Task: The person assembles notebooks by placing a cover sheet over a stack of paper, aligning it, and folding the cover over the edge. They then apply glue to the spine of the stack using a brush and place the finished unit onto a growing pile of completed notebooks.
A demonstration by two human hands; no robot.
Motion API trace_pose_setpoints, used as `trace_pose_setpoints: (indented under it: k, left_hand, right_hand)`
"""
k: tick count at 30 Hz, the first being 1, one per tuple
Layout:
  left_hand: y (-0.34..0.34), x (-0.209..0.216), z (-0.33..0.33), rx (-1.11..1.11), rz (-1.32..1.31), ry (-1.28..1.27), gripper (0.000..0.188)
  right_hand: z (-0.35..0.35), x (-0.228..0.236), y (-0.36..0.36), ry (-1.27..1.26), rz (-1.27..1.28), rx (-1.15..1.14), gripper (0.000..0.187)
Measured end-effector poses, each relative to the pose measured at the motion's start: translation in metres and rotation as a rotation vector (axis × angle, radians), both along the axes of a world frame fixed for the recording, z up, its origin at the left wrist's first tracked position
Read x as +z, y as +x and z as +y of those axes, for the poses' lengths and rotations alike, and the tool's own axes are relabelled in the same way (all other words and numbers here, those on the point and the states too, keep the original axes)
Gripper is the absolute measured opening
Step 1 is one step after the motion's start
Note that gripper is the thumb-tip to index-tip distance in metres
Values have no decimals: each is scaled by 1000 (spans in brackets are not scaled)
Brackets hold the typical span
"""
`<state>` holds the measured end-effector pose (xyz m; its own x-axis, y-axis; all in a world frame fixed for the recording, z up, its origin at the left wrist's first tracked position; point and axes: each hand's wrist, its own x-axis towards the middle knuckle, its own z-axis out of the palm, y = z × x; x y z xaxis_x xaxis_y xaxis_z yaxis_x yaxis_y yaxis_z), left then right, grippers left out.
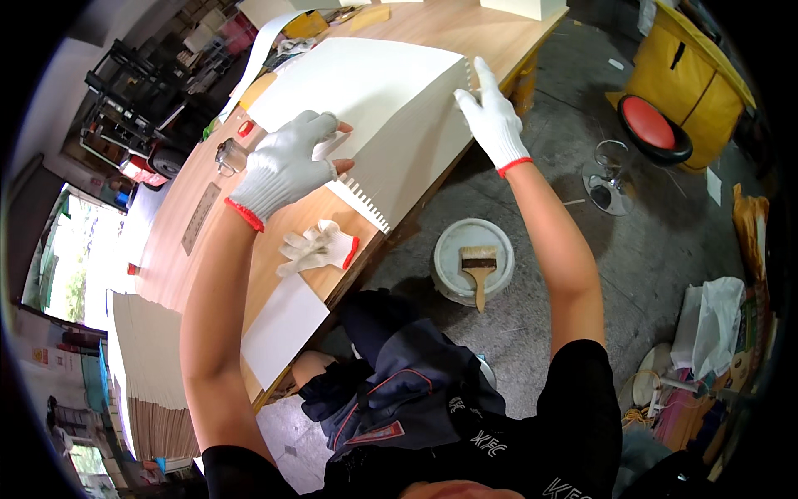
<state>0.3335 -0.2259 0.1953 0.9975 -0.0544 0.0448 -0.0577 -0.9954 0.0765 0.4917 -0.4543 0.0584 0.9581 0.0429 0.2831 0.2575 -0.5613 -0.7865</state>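
White card [349, 87], large and creased along its length, is laid on the wooden desk [170, 262] beside the edge nearest the person, and its shaded panel is extended to that edge. Rows of small teeth are cut into both ends of the card. Both hands are covered by white knitted gloves with red cuffs.

The left hand [289, 162] is held over the card's near end, with the bare tips of thumb and forefinger exposed. Its grip is released, the two tips being parted; whether the card is touched by them cannot be told. The right hand [492, 121] is placed at the card's other end, by the same desk edge; its grip is also released, the forefinger stretched out and the thumb spread.

Farther in from that edge, beyond the left hand, a glass jar [230, 156] and a red cap [245, 128] are set, and a ruler [200, 219] is laid flat. Nearer the edge, a spare glove [320, 248] is left lying, and a small white sheet [285, 331] is placed by the near corner. Below the edge, a brush [480, 268] is rested across a white bucket [445, 287] on the floor [549, 241].
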Motion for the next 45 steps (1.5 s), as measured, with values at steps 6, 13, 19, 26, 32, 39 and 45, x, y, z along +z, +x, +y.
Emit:
trace_pose_setpoints:
  k: [6, 13, 19, 26, 32, 39, 45]
  left_hand:
    - [-11, -9, -2, 11, -60, -19, 43]
    - [-13, -14, 6, 3, -79, -106, 45]
    - [-17, -19, 14, -97, -109, -148, 43]
    - [-16, -20, 15, -86, -95, -212, 47]
    - [-62, -104, 4, -108, -661, -892, 52]
    - [-73, -342, -96, 305, -136, -1614, 42]
    - [-75, -570, -103, 1089, 420, -1244, 63]
  right_hand:
    - [-7, -27, -4, 239, -17, 100, 71]
    - [-19, -30, -33, 428, 13, 280, 61]
    - [-26, -78, -53, 333, 67, 324, 57]
    - [-36, -119, -92, 265, 190, 315, 53]
    - [-47, -230, -156, -271, 522, 285, 54]
    - [-27, -380, -223, -688, 637, 275, 101]
    - [-23, -393, -219, -738, 770, 186, 95]
